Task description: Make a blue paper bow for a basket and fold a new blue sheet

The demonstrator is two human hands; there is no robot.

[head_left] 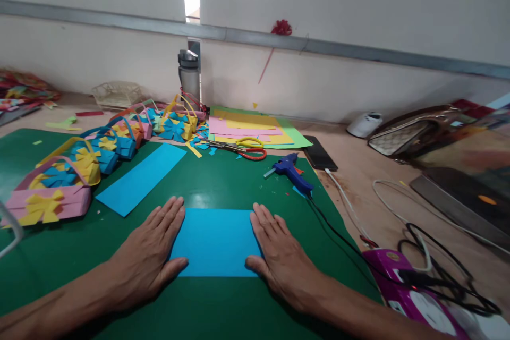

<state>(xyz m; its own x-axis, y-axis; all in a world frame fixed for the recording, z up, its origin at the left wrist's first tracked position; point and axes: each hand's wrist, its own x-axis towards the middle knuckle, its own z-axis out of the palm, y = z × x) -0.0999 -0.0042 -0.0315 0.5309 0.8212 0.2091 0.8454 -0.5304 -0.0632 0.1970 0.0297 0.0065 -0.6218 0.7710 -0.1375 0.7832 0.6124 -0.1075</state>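
A sheet of blue paper (pixel 217 243) lies flat on the green mat (pixel 191 308) in front of me. My left hand (pixel 153 247) rests flat over its left end, fingers stretched out and thumb on the paper. Over the right end lies my right hand (pixel 277 252), also flat, with its thumb pointing inward. Both ends of the sheet are partly hidden under the hands. Beyond my left hand is a longer blue paper strip (pixel 141 178). A blue glue gun (pixel 292 172) lies on its side past my right hand.
Small paper baskets (pixel 50 202) with paper flowers line the left side. Scissors (pixel 239 147) lie before stacked coloured paper (pixel 247 127). A bottle (pixel 188 77) stands by the wall. At right are a phone (pixel 320 153), a purple power strip (pixel 410 287), tangled cables and a handbag (pixel 410 135).
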